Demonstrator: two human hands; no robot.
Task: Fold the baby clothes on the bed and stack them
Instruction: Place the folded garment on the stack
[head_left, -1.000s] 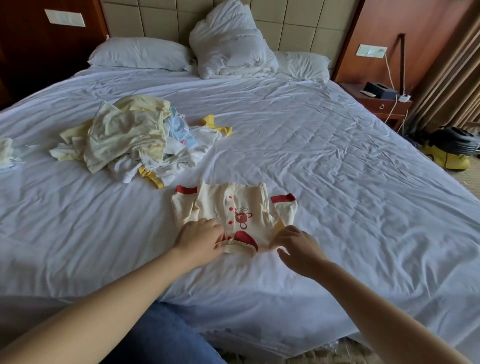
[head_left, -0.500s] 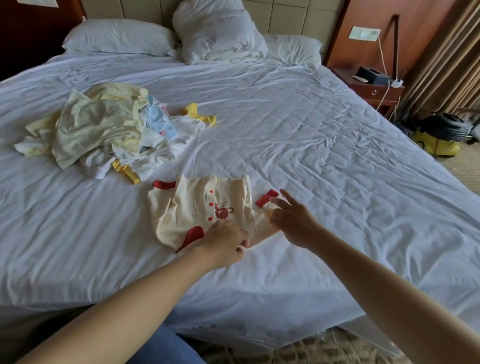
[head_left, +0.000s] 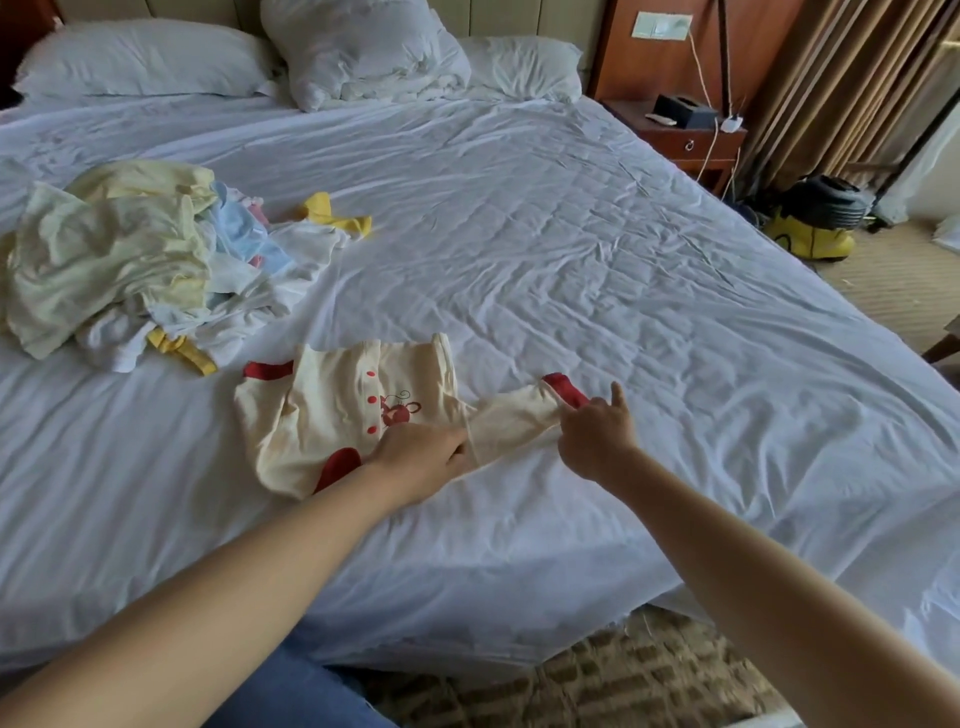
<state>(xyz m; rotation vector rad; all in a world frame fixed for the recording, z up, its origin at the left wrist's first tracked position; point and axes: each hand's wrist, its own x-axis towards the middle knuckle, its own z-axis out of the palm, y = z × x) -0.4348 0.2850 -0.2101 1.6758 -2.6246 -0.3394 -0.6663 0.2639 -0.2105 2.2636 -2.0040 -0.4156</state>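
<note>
Baby top (head_left: 332, 415) near bed (head_left: 519, 545) edge | left hand (head_left: 421, 457) grips | right hand (head_left: 595, 436) pinches sleeve (head_left: 514, 415)

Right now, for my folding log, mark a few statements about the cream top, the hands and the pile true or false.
1. The right hand holds the cream top's sleeve stretched out to the right. True.
2. The left hand hovers clear of the top. False: it holds the top at the sleeve's base.
3. The unfolded pile lies left of the top. True.
4. The top lies on the pillows. False: it lies on the sheet, near the bed's front edge.
</note>
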